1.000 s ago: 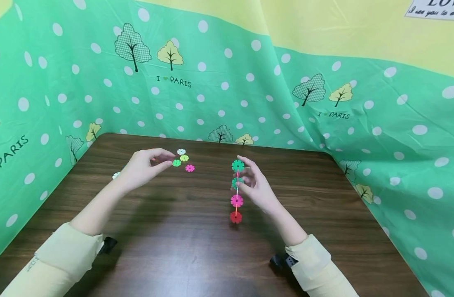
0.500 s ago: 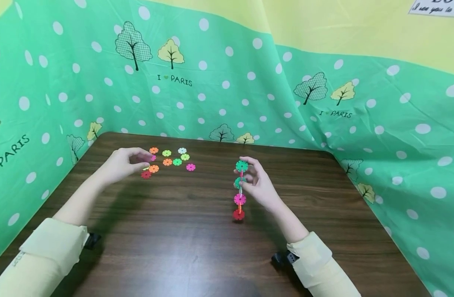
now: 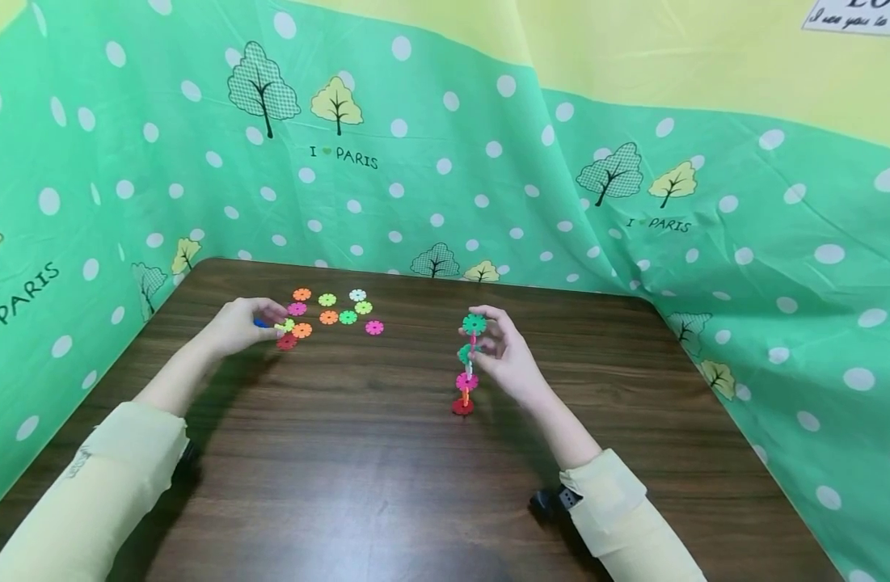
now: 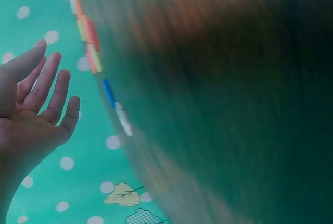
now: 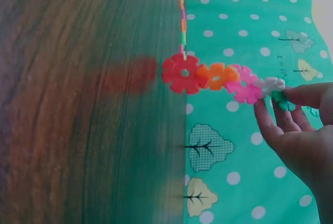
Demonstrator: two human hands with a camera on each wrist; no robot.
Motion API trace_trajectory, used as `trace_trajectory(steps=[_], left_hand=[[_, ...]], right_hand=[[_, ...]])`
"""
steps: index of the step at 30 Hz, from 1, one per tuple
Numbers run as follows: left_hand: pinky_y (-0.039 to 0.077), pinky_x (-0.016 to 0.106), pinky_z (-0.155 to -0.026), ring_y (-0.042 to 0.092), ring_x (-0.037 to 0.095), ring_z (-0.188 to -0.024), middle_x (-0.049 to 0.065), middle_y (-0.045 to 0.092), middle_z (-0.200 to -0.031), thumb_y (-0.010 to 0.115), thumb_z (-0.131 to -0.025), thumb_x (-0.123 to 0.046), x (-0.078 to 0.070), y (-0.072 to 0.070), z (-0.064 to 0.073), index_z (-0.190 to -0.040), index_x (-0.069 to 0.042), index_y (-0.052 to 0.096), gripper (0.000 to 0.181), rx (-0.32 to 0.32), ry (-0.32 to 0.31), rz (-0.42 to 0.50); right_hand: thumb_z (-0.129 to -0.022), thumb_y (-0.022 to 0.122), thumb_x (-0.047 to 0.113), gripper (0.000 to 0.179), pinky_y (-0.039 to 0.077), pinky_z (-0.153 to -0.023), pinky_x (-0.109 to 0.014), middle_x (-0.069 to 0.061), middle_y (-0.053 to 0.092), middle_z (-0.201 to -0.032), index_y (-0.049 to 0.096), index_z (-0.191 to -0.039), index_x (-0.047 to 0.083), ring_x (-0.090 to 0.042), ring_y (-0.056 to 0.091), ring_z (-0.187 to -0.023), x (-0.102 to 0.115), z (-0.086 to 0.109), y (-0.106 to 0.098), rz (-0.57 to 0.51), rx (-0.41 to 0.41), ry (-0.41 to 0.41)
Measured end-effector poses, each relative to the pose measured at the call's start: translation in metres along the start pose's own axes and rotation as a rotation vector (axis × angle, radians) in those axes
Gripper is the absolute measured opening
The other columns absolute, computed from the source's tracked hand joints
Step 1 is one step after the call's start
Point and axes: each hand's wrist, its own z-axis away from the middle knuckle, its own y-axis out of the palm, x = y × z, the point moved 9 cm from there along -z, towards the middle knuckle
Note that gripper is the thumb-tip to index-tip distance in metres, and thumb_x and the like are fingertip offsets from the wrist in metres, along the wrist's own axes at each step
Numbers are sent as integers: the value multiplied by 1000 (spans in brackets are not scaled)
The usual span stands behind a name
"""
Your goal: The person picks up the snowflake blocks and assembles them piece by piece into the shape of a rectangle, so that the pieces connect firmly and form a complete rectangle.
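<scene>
My right hand (image 3: pixel 513 368) pinches a chain of interlocked plastic snowflake discs (image 3: pixel 466 381) by a green disc near its upper end. A green disc tops the chain in the head view, and a red disc (image 5: pixel 184 73) forms its low end above the tabletop. Orange, pink and white discs link up between in the right wrist view. At the left, my left hand (image 3: pixel 237 325) hovers by the loose discs with nothing in its grasp. Its fingers (image 4: pixel 47 83) are spread and relaxed in the left wrist view. Closest to it are a yellow disc (image 3: pixel 289 325) and a blue disc (image 4: pixel 108 93).
Several loose discs in orange, green, white and pink, such as an orange disc (image 3: pixel 329 318), lie flat at the back left of the dark wooden table (image 3: pixel 357 453). A green dotted cloth (image 3: pixel 445 202) hangs behind the table.
My left hand has moved left from over the loose discs, uncovering several of them. The chain's lower end has shifted up and slightly left in the head view, while the right hand barely moves.
</scene>
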Motion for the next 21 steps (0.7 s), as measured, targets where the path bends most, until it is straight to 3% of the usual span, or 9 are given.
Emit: trace_trajectory(steps=[9,21], left_hand=[[47,51,-89,61,35,-99,18,67,-101,74,-79,-7,10,21,-12,-105,4,63,30,66,-3,-68],[48,47,-82,59,29,-89,16,64,-93,75,-78,-6,13,30,-14,-100,4,62,27,60,-31,-118]], right_hand=[[-82,60,-15,59,52,-84,-34,-23,60,-118,39,-133,7,-41,60,-99,19,2,2,99,9,-25],[-82,58,-18,55,53,-83,-37,-28,59,-118,42,-130,4,-44,58,-104,24,2,7,100,51,-55]])
